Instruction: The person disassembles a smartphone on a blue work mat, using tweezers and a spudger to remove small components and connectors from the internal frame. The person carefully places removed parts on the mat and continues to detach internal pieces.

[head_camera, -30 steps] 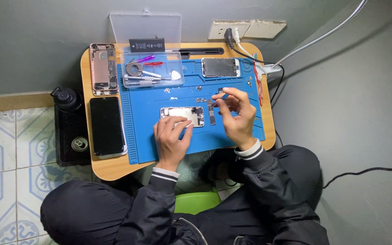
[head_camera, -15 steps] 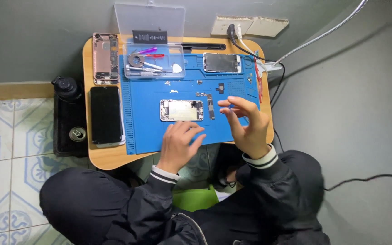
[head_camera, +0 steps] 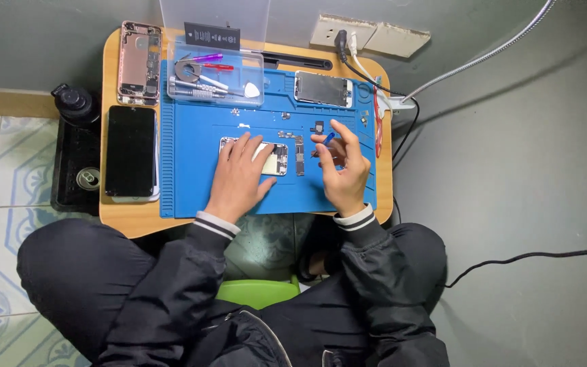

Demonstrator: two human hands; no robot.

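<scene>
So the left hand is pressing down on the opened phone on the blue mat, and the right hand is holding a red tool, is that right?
Not quite. The head view shows the left hand resting on the opened phone on the blue mat, but the small tool in the right hand is blue, not red.

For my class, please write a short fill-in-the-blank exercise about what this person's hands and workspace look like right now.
1. The left hand rests flat on an opened phone lying on the ___ mat.
2. The right hand pinches a small ___ tool.
3. The clear tray of tools sits at the mat's ___ left corner.

Missing words: blue; blue; top
</scene>
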